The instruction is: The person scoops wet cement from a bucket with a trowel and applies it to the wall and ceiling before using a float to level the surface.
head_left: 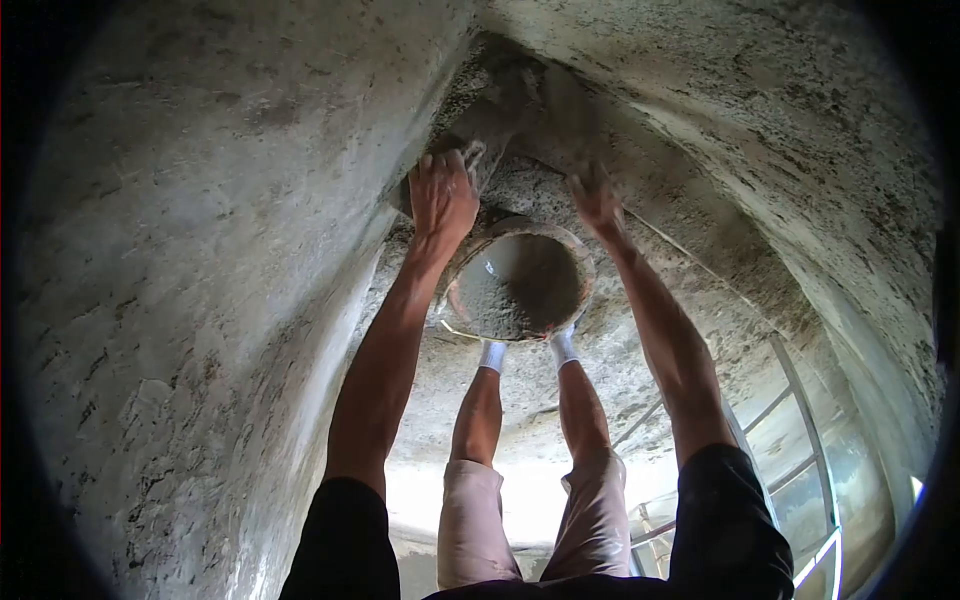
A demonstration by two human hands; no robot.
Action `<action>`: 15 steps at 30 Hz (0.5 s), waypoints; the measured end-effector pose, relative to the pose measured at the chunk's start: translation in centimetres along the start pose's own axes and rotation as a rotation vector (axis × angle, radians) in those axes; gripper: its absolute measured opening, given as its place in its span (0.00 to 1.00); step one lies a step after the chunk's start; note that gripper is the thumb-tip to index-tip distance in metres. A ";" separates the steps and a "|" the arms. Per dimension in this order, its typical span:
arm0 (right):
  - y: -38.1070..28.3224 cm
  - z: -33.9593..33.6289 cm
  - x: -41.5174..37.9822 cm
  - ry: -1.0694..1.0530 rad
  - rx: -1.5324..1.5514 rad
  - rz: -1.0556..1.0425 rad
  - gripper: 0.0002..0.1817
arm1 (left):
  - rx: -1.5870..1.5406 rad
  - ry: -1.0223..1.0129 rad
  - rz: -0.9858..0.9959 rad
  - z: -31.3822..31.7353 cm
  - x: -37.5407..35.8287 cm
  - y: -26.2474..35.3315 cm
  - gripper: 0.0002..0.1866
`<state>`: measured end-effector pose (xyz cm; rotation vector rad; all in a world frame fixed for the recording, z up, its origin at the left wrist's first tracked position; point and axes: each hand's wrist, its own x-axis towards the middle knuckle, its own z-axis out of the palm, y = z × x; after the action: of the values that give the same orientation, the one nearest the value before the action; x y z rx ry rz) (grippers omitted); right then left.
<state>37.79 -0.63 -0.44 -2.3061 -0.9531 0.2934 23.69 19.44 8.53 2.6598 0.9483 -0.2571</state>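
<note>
My left hand (445, 195) is closed at the left wall, its fingers wrapped round a flat grey tool (402, 198) whose exact kind I cannot make out. Wet-looking mortar smears the fingers and the surface just beyond. To the right, my right hand (597, 203) is raised with its fingers curled. It is dim and slightly blurred, and whatever it grips is hidden against the grey surface. Below and between both hands stands a round basin (585, 262) with a worn rim. Grey wet mortar (505, 295) partly fills it.
Rough plastered walls (210, 250) close in on both sides, meeting in a narrow corner ahead. My feet in light socks (492, 355) are right behind the basin. A metal ladder-like frame (800, 400) leans at the lower right. A thin straight edge (690, 255) crosses the right side.
</note>
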 end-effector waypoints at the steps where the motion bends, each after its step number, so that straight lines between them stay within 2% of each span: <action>1: -0.7 -0.4 -0.9 -0.056 0.042 0.167 0.23 | 0.004 0.000 -0.002 -0.5 -1.1 -0.3 0.14; 2: -1.4 -0.8 -1.7 -0.106 0.076 0.336 0.23 | 0.007 0.034 0.014 -0.9 -2.5 -0.5 0.16; 3: -2.0 -1.0 -2.2 -0.215 0.149 0.673 0.24 | 0.013 0.065 0.028 -1.4 -4.0 -0.7 0.17; 4: -1.7 -0.5 -1.9 -0.215 0.154 0.674 0.24 | 0.018 0.064 0.029 -2.1 -5.4 -0.9 0.17; 6: -1.1 1.0 -0.8 -0.275 0.338 1.018 0.24 | -0.032 0.008 0.008 -3.5 -8.2 -1.3 0.20; 7: -2.6 1.4 0.7 -0.280 0.320 1.055 0.24 | -0.026 0.000 0.007 -3.6 -9.9 -1.4 0.20; 8: -1.4 3.2 -0.1 -0.284 0.326 1.061 0.24 | -0.034 0.065 0.017 -3.5 -11.5 -1.6 0.20; 9: -0.4 5.0 -1.1 -0.278 0.041 0.699 0.23 | -0.044 0.132 0.025 -3.5 -12.8 -1.8 0.20; 11: -0.7 5.8 -1.5 -0.268 -0.233 0.322 0.22 | -0.103 0.074 -0.026 -5.3 -14.4 -1.3 0.20; 13: -1.7 4.9 -0.9 -0.140 0.076 0.610 0.24 | -0.153 0.039 -0.065 -6.2 -16.1 -1.0 0.19; 15: -2.8 5.0 0.8 -0.205 0.164 0.640 0.24 | -0.200 0.048 -0.084 -7.0 -17.2 -0.9 0.19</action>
<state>34.68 3.74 -2.61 -2.3958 -0.2342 0.8483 10.37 12.45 19.50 2.4579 1.0434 -0.1110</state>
